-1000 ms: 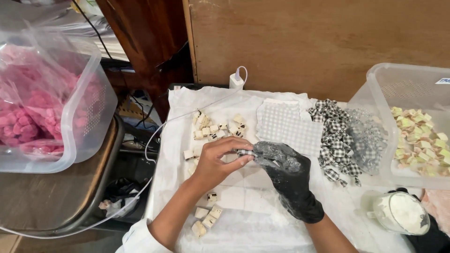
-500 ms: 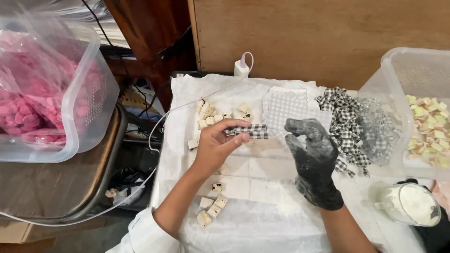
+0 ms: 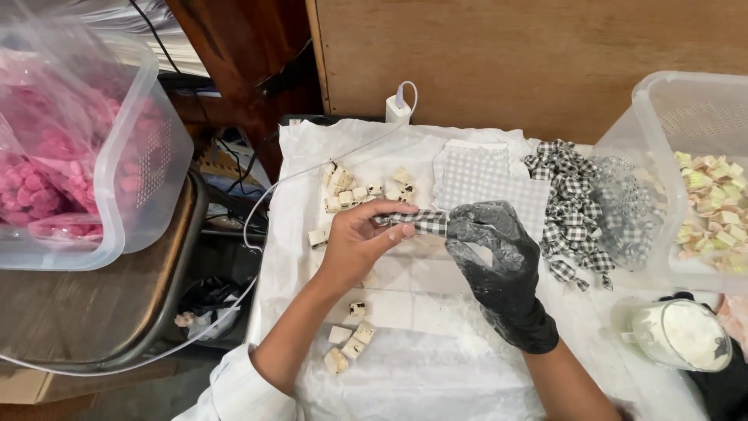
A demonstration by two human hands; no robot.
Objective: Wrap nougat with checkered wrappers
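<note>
Two walls behind: a plain brown board (image 3: 538,54) backs the work table, with darker wood (image 3: 234,47) to its left.
Work surface: a table draped in crumpled white plastic sheet (image 3: 436,374), dusted pale in places.
Left side table: a dark round-edged tray top (image 3: 93,312) sits lower than the work table, bearing a clear plastic tub (image 3: 148,179) that holds bags of pink sweets (image 3: 39,164).
Right tub: a second clear tub (image 3: 670,132) rests at the table's right edge, holding pale yellow and pink pieces (image 3: 713,210).
Wrapper heap: black-and-white checked wrappers (image 3: 573,206) lie piled just left of that tub, beside a white gridded sheet (image 3: 483,175).
Cup: a clear cup of white powder (image 3: 678,335) stands near the right forearm.
Cable: a white charger (image 3: 397,105) stands at the back edge, its cord trailing down to the left.
Left hand (image 3: 354,245): bare, fingers closed around one end of a checked wrapped piece (image 3: 417,222), raised above the sheet mid-table.
Right hand (image 3: 495,261): in a black glove, thumb and fingertips pinching the other end of that piece.
Loose pieces: small white cubes (image 3: 362,191) lie scattered behind the hands, and a few more (image 3: 347,347) lie by the left forearm.
</note>
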